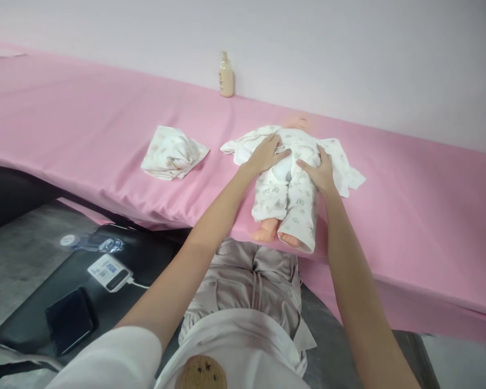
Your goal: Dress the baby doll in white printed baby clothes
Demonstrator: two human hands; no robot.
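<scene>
On the pink-covered table, a baby doll [269, 229] lies on its back, its head partly hidden at the far end. It wears white printed baby pants [302, 208]; one foot sticks out of a leg, while the other shows just inside its cuff. A white baby top [338, 162] is spread open beneath it. My left hand [268, 154] grips the pants at the waist on the left, thumb toward the middle. On the opposite side, my right hand [321, 168] holds the waist with thumb and fingers. Between them a pale diaper [282, 172] shows.
A folded white printed cloth bundle [172, 154] lies to the left on the pink sheet [105, 119]. Against the wall stands a cream pump bottle [225, 76]. A black chair [28, 302] at lower left holds a phone [70, 320], a white cabled device [110, 272] and a plastic bottle [91, 243].
</scene>
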